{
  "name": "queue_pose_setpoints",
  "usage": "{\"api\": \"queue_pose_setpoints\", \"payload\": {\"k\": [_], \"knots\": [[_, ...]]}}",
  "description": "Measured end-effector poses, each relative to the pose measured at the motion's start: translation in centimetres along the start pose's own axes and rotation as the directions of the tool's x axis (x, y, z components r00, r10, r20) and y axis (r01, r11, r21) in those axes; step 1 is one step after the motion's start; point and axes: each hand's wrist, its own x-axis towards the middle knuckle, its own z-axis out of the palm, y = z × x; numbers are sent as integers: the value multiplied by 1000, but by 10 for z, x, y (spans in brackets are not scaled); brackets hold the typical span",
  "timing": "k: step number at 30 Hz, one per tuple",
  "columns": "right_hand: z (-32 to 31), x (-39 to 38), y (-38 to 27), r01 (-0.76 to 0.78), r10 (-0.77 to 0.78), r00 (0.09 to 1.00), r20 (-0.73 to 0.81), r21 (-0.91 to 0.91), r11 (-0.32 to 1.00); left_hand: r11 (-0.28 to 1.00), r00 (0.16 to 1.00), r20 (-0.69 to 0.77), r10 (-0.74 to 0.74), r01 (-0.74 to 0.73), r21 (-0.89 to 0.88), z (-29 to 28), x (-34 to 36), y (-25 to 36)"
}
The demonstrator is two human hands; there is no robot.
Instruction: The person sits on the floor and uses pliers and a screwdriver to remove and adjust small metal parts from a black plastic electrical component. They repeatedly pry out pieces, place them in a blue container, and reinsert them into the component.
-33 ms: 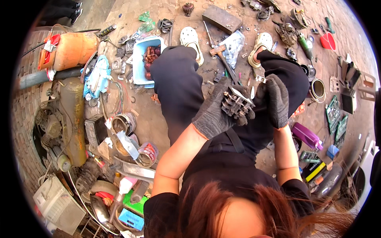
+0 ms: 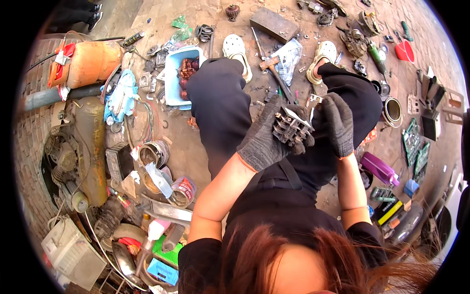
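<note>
My left hand (image 2: 267,134), in a dark grey knit glove with an orange cuff, is closed round a black, blocky electrical part (image 2: 292,128). That part has ridged terminals and a pale plate along its upper edge. Just to the right, my gloved right hand (image 2: 338,125) is closed, its fingertips pinching a small silvery metal piece (image 2: 316,98). The two hands are close together above my lap. Beyond them on the ground lies a hammer (image 2: 278,73) with a dark handle, beside a clear plastic bag (image 2: 291,59).
Left of my leg stands a light blue basin (image 2: 175,93) with copper-coloured coils. An orange gas cylinder (image 2: 93,63) lies farther left, near open cans (image 2: 182,191). A metal block (image 2: 274,24) is ahead. On the right are a red bucket (image 2: 404,50), green circuit boards (image 2: 410,142) and a purple container (image 2: 379,168).
My right hand has shifted slightly to the left, carrying the small metal piece nearer the electrical part. My left hand stays almost still.
</note>
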Motion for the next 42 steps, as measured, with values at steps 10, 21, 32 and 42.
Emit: {"api": "queue_pose_setpoints", "payload": {"k": [10, 21, 32, 42], "knots": [[24, 21, 45, 198, -202, 979, -21, 307, 931, 849, 892, -25, 451, -419, 322, 9, 4, 9], [64, 24, 2, -256, -54, 963, 263, 961, 104, -601, 419, 698, 581, -357, 714, 29, 26, 39], [62, 32, 0, -152, 118, 985, 127, 961, 230, 629, 735, 99, 671, -634, 450, 17, 27, 62], [68, 47, 7, -230, 15, 973, 231, 957, 178, -837, 589, 689, 422, -38, 545, 39, 31, 63]]}}
